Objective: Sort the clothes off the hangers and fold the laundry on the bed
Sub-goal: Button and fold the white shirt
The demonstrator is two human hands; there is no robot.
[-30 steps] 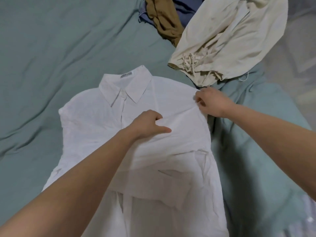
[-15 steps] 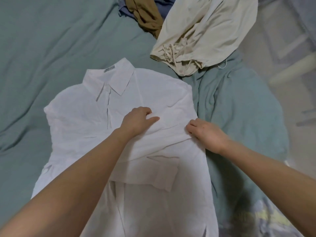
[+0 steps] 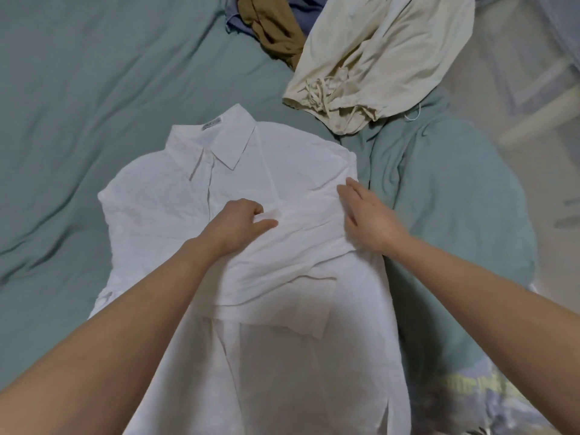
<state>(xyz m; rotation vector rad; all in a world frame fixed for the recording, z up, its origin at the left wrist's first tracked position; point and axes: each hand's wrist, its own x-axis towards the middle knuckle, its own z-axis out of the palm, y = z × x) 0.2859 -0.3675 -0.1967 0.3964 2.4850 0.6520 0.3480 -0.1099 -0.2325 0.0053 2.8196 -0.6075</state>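
Note:
A white collared shirt (image 3: 150, 208) lies face up on the green bed sheet (image 3: 78, 89), collar pointing away from me. Its right sleeve is folded across the chest. My left hand (image 3: 238, 224) rests on the middle of the shirt with curled fingers, pinching the folded sleeve cloth. My right hand (image 3: 367, 215) lies flat with straight fingers on the shirt's right shoulder edge, pressing the fabric down.
A cream drawstring garment (image 3: 376, 67) lies beyond the shirt at the upper right, with a brown garment (image 3: 273, 29) and a blue one (image 3: 309, 7) behind it. A rumpled green blanket (image 3: 455, 199) lies to the right. The floor and a pale frame (image 3: 539, 114) show at far right.
My right hand let go of the shoulder edge, slid down along the shirt's side, then came back up and flattened on it. My left hand stayed on the chest.

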